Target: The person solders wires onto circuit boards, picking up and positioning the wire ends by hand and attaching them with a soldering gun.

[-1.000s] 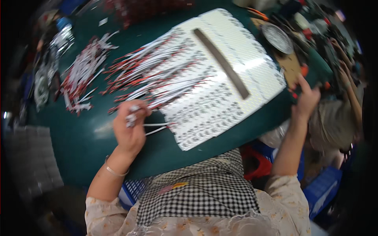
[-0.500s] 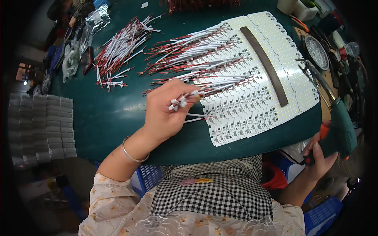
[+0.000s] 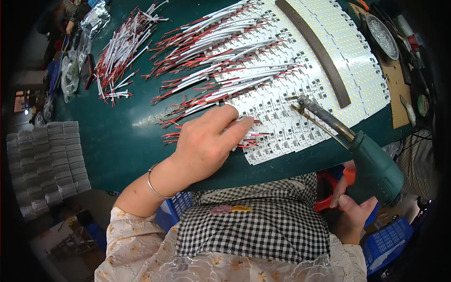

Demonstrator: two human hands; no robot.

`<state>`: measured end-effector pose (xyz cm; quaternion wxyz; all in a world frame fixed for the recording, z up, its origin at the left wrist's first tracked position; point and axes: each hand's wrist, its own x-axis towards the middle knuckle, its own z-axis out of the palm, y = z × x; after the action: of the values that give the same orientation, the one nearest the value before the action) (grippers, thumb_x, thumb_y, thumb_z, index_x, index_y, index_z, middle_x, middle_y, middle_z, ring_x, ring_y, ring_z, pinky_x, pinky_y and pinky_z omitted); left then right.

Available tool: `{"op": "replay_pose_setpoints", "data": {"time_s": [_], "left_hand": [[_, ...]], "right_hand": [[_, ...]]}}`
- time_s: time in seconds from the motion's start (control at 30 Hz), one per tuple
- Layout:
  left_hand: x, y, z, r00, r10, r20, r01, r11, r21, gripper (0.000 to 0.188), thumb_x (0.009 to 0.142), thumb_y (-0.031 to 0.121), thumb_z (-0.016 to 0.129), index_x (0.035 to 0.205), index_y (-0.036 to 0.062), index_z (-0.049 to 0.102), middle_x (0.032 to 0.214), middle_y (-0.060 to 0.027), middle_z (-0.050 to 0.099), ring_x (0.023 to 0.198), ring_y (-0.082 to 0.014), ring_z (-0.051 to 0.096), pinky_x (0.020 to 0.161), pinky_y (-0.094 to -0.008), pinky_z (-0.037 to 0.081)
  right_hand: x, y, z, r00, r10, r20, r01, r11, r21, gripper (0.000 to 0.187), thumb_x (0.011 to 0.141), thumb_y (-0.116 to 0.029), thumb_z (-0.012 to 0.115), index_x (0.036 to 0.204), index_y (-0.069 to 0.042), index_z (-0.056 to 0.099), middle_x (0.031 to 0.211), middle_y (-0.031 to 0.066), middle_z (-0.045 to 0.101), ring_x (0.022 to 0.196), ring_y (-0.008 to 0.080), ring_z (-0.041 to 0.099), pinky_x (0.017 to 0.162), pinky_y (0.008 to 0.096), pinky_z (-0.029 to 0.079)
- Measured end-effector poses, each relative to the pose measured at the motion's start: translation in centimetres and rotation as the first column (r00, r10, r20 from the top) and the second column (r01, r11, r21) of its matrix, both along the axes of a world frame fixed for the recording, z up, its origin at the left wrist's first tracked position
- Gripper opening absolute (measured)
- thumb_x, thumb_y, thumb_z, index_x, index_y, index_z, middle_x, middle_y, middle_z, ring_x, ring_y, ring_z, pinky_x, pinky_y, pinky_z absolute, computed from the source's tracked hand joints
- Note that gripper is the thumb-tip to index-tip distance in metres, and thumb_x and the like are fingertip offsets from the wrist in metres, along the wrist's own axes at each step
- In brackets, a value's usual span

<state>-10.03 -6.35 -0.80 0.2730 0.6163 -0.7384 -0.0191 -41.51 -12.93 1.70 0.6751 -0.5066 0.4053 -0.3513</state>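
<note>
My left hand (image 3: 209, 141) is closed over the lower left edge of a white sheet of LED circuit boards (image 3: 282, 134). Between its fingers are white-and-red wires (image 3: 247, 136), partly hidden by the hand; their red ends lie on the boards. My right hand (image 3: 354, 211) grips a green soldering gun (image 3: 376, 169) by the handle, beyond the table's front edge. Its metal tip (image 3: 300, 101) is over the boards, right of my left hand. Rows of white wires with red ends (image 3: 244, 84) lie across the sheet's left part.
A loose pile of wires (image 3: 124, 51) is at the far left of the green table (image 3: 127, 145). A dark curved strip (image 3: 319, 51) rests on the boards. At the far right sits a metal dish (image 3: 381, 36). Stacked grey bundles (image 3: 49, 160) stand left, a blue basket (image 3: 387, 244) lower right.
The soldering gun has swung left and its tip is now over the boards. My left hand has turned down and moved slightly right and down, bringing wires to the sheet's edge. The view has shifted.
</note>
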Motion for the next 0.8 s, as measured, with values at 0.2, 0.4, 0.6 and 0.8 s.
{"op": "replay_pose_setpoints", "data": {"time_s": [0.2,0.4,0.6,0.8], "left_hand": [[0.6,0.1,-0.7,0.999,0.032,0.004,-0.031,0.997,-0.069,0.047,0.055,-0.007,0.063,0.099,0.0092,0.071,0.078,-0.0061,0.058,0.064,-0.0201,0.060,0.051,-0.0303,0.048],[0.7,0.5,-0.8,0.999,0.051,-0.021,-0.050,0.999,0.014,0.054,0.050,-0.007,0.064,0.101,0.0114,0.072,0.073,-0.0029,0.053,0.057,-0.0171,0.055,0.045,-0.0290,0.043],[0.8,0.5,-0.9,0.999,0.046,-0.024,-0.045,0.999,0.028,0.058,0.048,-0.007,0.063,0.103,0.0118,0.072,0.072,-0.0018,0.051,0.056,-0.0161,0.053,0.043,-0.0287,0.041],[0.8,0.4,-1.0,0.998,0.058,-0.037,-0.057,0.998,0.034,0.059,0.047,-0.008,0.063,0.102,0.0109,0.070,0.071,-0.0024,0.048,0.055,-0.0168,0.051,0.043,-0.0291,0.040]], "right_hand": [[0.5,0.4,0.2,0.996,0.069,-0.048,-0.064,0.992,0.105,0.068,0.067,-0.004,0.074,0.127,0.010,0.046,0.116,0.0198,0.058,0.060,0.0165,0.057,0.051,0.0271,0.047],[2.3,1.2,0.2,0.989,-0.007,-0.150,0.019,0.997,0.080,0.068,0.066,-0.015,0.081,0.119,0.013,0.048,0.089,0.0158,0.059,0.050,0.0147,0.053,0.041,0.0247,0.046],[3.0,1.5,0.2,0.986,-0.005,-0.166,0.022,0.995,0.101,0.068,0.066,-0.014,0.081,0.119,0.012,0.048,0.087,0.0143,0.059,0.054,0.0149,0.054,0.043,0.0252,0.047],[2.5,1.2,0.2,0.983,0.063,-0.172,-0.039,0.990,0.139,0.064,0.067,-0.011,0.079,0.119,0.012,0.048,0.093,0.0151,0.058,0.057,0.0159,0.056,0.043,0.0262,0.048]]}}
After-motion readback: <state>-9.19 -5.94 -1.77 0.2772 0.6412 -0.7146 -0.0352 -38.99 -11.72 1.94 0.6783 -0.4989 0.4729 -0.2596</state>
